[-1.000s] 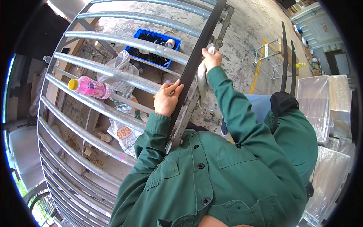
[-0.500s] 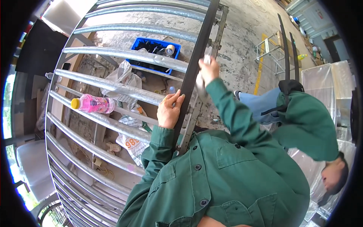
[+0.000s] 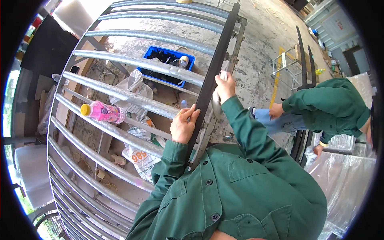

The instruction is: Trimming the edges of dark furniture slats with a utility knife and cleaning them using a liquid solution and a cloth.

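A long, flat black bar [image 3: 214, 60] runs lengthwise in front of me, beside the rack of grey metal tubes. My left hand [image 3: 183, 127] is closed at the bar's left edge, fingertips pressed against it. On the other side of the bar, my right hand [image 3: 226, 86] is closed around a crumpled whitish strip [image 3: 216, 105], like a rag or plastic film. Part of that strip sticks up past the fingers and part hangs below them. Left of my hands, a bottle of pink liquid with a yellow cap [image 3: 103, 112] lies across the tubes [image 3: 132, 98].
Beyond the tubes, a blue crate [image 3: 149, 52] holds black pieces and a tape roll [image 3: 183, 61]. Plastic bags [image 3: 140, 154] lie below the rack. At right, a co-worker in a green shirt [image 3: 332, 106] bends beside film-wrapped stacks [image 3: 348, 176]. A metal stand [image 3: 286, 66] is farther back.
My right hand has shifted slightly down along the bar with the whitish strip. My left hand stays at the bar. The co-worker has moved, and both their hands now show.
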`<state>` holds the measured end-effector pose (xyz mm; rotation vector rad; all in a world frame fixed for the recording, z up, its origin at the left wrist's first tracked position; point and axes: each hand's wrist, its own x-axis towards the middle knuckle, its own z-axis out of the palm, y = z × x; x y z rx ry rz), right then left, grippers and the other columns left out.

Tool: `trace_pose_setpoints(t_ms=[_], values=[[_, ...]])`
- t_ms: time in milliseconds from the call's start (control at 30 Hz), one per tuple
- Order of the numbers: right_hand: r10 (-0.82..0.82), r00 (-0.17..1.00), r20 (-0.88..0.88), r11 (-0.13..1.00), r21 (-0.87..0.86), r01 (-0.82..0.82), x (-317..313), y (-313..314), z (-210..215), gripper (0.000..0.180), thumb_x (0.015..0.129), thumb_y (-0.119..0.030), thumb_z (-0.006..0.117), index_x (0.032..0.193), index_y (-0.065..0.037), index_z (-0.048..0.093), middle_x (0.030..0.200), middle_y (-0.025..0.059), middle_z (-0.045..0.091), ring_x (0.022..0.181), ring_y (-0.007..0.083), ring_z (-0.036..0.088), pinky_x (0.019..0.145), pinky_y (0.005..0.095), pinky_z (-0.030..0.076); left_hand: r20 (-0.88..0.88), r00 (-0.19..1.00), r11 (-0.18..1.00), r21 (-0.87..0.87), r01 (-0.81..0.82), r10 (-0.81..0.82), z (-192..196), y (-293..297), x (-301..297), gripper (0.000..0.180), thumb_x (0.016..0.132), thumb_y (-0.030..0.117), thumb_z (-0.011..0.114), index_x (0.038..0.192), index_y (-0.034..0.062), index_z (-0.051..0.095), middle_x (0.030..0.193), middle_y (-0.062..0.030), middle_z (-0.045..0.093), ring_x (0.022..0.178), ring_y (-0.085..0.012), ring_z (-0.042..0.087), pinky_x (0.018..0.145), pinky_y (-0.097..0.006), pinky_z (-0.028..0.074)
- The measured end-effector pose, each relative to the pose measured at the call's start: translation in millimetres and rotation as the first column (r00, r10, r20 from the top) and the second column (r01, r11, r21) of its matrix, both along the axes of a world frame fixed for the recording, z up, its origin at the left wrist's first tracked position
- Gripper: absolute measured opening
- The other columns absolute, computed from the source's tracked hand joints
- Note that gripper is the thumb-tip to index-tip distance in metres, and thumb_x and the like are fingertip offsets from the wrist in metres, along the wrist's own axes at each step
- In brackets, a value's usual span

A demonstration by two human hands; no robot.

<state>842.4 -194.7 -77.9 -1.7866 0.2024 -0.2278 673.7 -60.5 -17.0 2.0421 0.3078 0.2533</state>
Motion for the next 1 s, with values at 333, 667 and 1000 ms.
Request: trace_pose_setpoints(t_ms=[333,667,1000], values=[[-0.072,0.995,-0.071,0.997,-0.048,0.068,56,-3,17,0.031,0.071,-0.024,0.067,0.090,-0.001,0.061,0.082,0.0157,0.064,0.076,0.0276,0.063,0.069,0.0371,0.048,-0.012,1.000,1.000,0.011,-0.006,0.006,-1,1,1,0.027,0.081,0.033,0.062,0.100,0.0150,0.066,0.092,-0.0035,0.064,0.076,-0.0255,0.061,0.065,-0.033,0.047],[-0.214,0.975,-0.057,0.974,-0.091,0.208,116,-19,27,0.030,0.071,-0.025,0.068,0.083,0.003,0.062,0.075,0.0171,0.065,0.069,0.0288,0.063,0.063,0.0379,0.047,0.000,1.000,1.000,0.007,0.012,-0.012,6,-8,9,0.027,0.082,0.032,0.061,0.101,0.0154,0.066,0.093,-0.0036,0.063,0.079,-0.0262,0.061,0.067,-0.033,0.048],[-0.203,0.979,-0.023,0.977,-0.072,0.201,105,-17,35,0.025,0.069,-0.019,0.071,0.082,0.001,0.064,0.071,0.0085,0.064,0.063,0.0167,0.058,0.062,0.0322,0.045,-0.013,1.000,1.000,0.011,0.002,-0.002,10,-7,3,0.026,0.081,0.031,0.061,0.100,0.0148,0.066,0.093,-0.0036,0.064,0.079,-0.0260,0.061,0.066,-0.033,0.048]])
